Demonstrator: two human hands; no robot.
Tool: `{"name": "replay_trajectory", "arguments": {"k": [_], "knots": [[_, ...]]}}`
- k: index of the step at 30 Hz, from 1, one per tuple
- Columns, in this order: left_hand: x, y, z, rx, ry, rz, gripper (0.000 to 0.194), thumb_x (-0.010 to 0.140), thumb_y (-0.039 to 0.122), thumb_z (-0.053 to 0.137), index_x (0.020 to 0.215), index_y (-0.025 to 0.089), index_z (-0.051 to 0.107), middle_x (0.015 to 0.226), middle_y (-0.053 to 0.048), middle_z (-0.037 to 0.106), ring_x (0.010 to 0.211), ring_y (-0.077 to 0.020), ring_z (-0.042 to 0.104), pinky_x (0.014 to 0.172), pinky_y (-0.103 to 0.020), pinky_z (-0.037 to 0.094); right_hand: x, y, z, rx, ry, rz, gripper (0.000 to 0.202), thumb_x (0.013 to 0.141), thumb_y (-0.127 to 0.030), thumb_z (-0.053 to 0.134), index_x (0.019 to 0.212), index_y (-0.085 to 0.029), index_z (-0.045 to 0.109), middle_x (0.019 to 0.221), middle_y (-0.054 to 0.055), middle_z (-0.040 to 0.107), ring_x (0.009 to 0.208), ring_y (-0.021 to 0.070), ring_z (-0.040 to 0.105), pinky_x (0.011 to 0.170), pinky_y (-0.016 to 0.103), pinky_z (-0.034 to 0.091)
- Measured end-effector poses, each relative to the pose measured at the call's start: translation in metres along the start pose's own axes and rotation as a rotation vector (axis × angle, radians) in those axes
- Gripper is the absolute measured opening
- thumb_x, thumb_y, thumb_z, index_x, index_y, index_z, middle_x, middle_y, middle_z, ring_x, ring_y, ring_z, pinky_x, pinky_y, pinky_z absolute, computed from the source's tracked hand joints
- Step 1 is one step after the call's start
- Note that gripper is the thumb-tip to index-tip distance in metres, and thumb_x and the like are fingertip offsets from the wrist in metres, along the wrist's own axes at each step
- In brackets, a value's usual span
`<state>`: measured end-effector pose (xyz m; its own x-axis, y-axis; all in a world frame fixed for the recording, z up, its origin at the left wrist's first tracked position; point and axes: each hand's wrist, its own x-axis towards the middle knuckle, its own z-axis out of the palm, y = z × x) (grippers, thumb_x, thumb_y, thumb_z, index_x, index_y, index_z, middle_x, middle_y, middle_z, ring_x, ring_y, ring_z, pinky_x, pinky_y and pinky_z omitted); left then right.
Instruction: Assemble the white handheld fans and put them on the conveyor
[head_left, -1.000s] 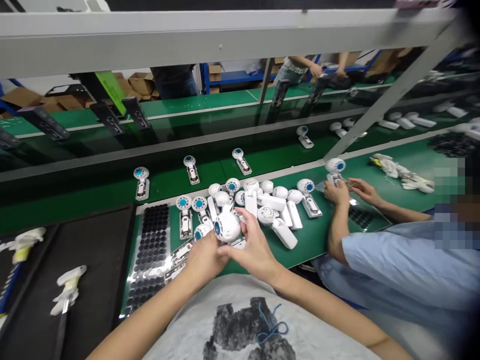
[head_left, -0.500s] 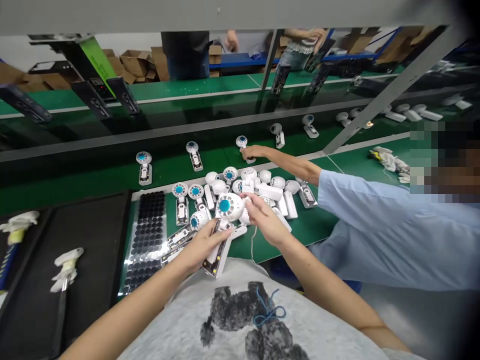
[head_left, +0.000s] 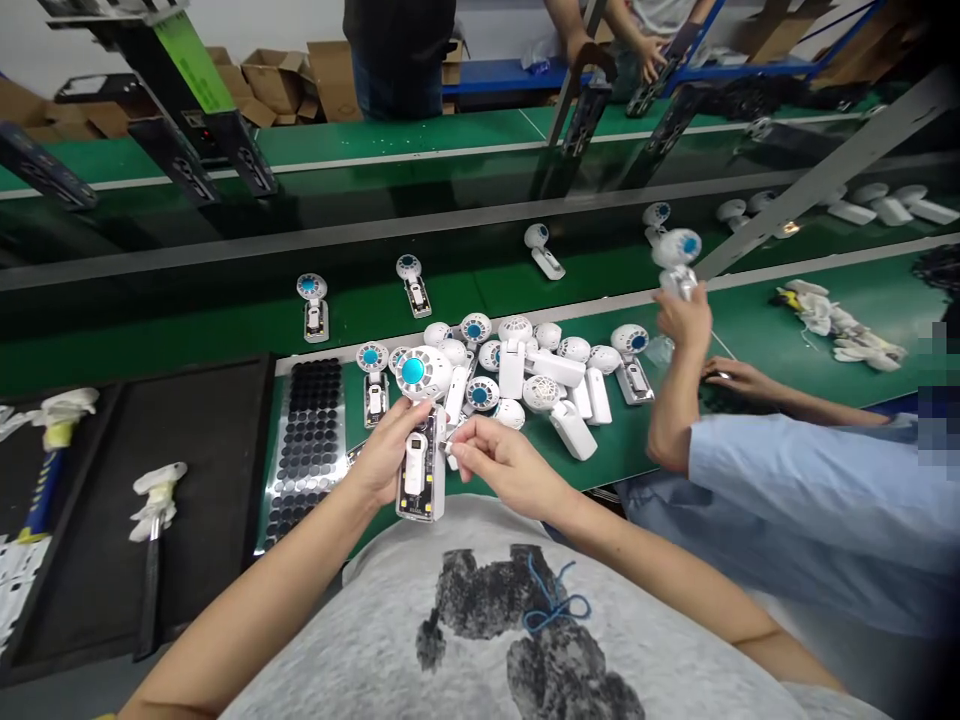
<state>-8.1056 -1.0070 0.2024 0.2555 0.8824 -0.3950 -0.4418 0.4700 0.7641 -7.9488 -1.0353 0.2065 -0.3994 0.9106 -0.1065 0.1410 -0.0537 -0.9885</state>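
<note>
My left hand (head_left: 391, 450) holds a white handheld fan (head_left: 425, 374) by its body; its round head with a blue centre faces up, and the dark panel with a small display shows. At the right side of that fan, my right hand (head_left: 491, 452) pinches a small piece, seemingly a plug or cable end, too small to make out well. Just beyond my hands lies a pile of similar white fans (head_left: 559, 370) on the green bench. Left of the pile is a sheet of round black pads (head_left: 307, 430).
A co-worker's hand (head_left: 684, 318) lifts another fan at the right. Several fans stand on the green conveyor (head_left: 472, 285) beyond the pile. Wrapped tools lie on a black tray (head_left: 202, 500) at the left. A slanted metal post (head_left: 832, 170) crosses at the right.
The fan in my left hand is now more upright, and my right hand has moved down from its head to its side. The co-worker has lifted a fan off the conveyor. The view has shifted.
</note>
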Motion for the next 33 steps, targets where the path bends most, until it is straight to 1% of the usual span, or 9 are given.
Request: {"name": "replay_trajectory", "arguments": {"k": [5,10,12,18,21,27,30,32,33], "knots": [[-0.003,0.001,0.001,0.076,-0.023,0.019,0.034,0.075,0.032,0.061,0.105,0.019,0.053,0.088,-0.004,0.064,0.074,-0.018,0.061,0.058,-0.024,0.046,0.001,0.0,0.0,-0.077,-0.004,0.01,0.01,0.086,-0.028,0.045,0.082,-0.02,0.049,0.057,-0.005,0.05,0.051,0.0096,0.042,0.053,0.023,0.036],[-0.004,0.0,0.0,0.316,-0.001,0.126,0.038,0.074,0.035,0.063,0.108,0.02,0.051,0.111,-0.004,0.059,0.099,-0.0209,0.055,0.074,-0.025,0.044,-0.001,-0.001,0.002,-0.28,0.033,-0.018,0.012,0.085,-0.026,0.046,0.075,-0.019,0.048,0.055,-0.005,0.047,0.049,0.0091,0.039,0.049,0.022,0.03],[-0.005,-0.002,0.0,0.342,0.001,0.117,0.04,0.075,0.036,0.062,0.109,0.021,0.05,0.115,-0.005,0.057,0.104,-0.0219,0.053,0.077,-0.026,0.043,0.001,0.0,0.003,-0.28,0.01,-0.014,0.012,0.085,-0.025,0.045,0.076,-0.019,0.048,0.055,-0.005,0.048,0.05,0.0092,0.04,0.05,0.022,0.031],[-0.004,0.0,-0.001,0.286,0.037,-0.013,0.038,0.074,0.037,0.061,0.107,0.02,0.05,0.11,-0.005,0.059,0.098,-0.0215,0.055,0.073,-0.026,0.043,0.007,0.008,0.003,-0.177,-0.07,0.039,0.011,0.086,-0.024,0.044,0.077,-0.019,0.047,0.056,-0.005,0.049,0.051,0.0093,0.042,0.051,0.022,0.034],[-0.002,0.003,-0.005,0.259,0.055,-0.06,0.039,0.074,0.036,0.061,0.107,0.02,0.05,0.108,-0.005,0.059,0.094,-0.0206,0.057,0.071,-0.026,0.044,0.012,0.011,0.004,-0.167,-0.064,0.071,0.011,0.085,-0.026,0.045,0.077,-0.019,0.048,0.055,-0.006,0.045,0.05,0.0087,0.039,0.049,0.021,0.031],[0.008,0.006,-0.016,0.261,0.019,0.004,0.039,0.068,0.034,0.067,0.101,0.017,0.055,0.105,-0.005,0.061,0.09,-0.0193,0.058,0.074,-0.026,0.044,0.032,0.006,0.021,-0.161,-0.033,0.101,0.02,0.083,-0.031,0.048,0.068,-0.017,0.049,0.053,-0.006,0.036,0.048,0.0084,0.031,0.046,0.021,0.024],[0.027,0.028,-0.037,0.291,0.015,0.077,0.039,0.067,0.034,0.067,0.1,0.016,0.056,0.099,-0.006,0.062,0.086,-0.018,0.058,0.073,-0.026,0.044,0.038,-0.001,0.012,-0.119,-0.006,0.151,0.023,0.082,-0.037,0.048,0.071,-0.017,0.053,0.054,-0.005,0.036,0.047,0.009,0.031,0.044,0.022,0.024],[0.048,0.06,-0.068,0.313,0.185,0.205,0.035,0.066,0.036,0.068,0.092,0.016,0.055,0.085,-0.004,0.063,0.072,-0.0144,0.058,0.064,-0.024,0.044,0.035,-0.003,-0.005,-0.121,0.083,0.217,0.026,0.081,-0.042,0.049,0.078,-0.018,0.056,0.053,-0.005,0.036,0.045,0.0094,0.029,0.042,0.022,0.023],[0.061,0.08,-0.089,0.326,0.313,0.269,0.033,0.065,0.038,0.067,0.086,0.016,0.054,0.075,-0.001,0.06,0.063,-0.0122,0.055,0.058,-0.023,0.042,0.033,-0.002,-0.014,-0.116,0.188,0.262,0.028,0.08,-0.045,0.049,0.081,-0.018,0.057,0.052,-0.006,0.033,0.044,0.0094,0.028,0.041,0.022,0.021]]}}
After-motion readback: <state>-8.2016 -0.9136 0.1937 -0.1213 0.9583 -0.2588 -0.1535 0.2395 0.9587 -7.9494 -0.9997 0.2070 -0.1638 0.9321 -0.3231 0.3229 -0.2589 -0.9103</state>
